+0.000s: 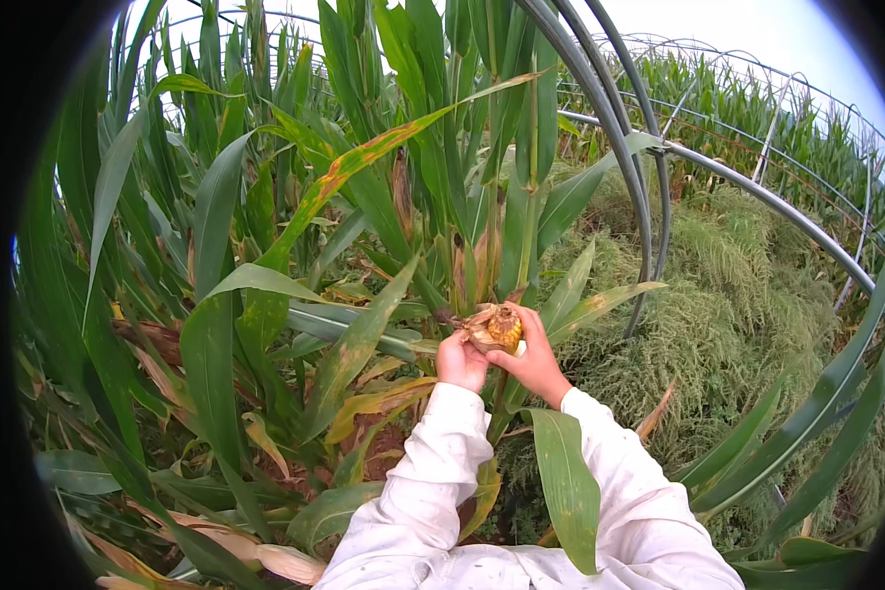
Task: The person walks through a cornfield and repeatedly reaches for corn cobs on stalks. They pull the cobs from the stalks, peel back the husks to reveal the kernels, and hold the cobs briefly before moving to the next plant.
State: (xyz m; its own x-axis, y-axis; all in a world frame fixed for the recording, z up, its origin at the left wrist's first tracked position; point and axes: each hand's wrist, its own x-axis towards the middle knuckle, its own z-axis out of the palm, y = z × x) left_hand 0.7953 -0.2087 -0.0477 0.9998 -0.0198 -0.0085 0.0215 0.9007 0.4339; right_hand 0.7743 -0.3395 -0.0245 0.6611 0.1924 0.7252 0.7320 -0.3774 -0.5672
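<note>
Both my hands are around one ear of corn [507,329], in front of a standing maize stalk. Yellow kernels show on its right side, below a brown, withered tip. Dry tan husk [481,330] is pulled back on the left of the ear. My left hand [460,363] grips the husk side from below. My right hand [537,357] holds the kernel side, its thumb across the front and its fingers behind. Whether the ear is still joined to the stalk is hidden.
Dense maize leaves [214,369] crowd the left and front. Curved metal hoops [619,140] rise at the right, over feathery green weeds [708,280]. A broad leaf [569,479] hangs between my forearms. A pale husked ear [291,564] lies low at the left.
</note>
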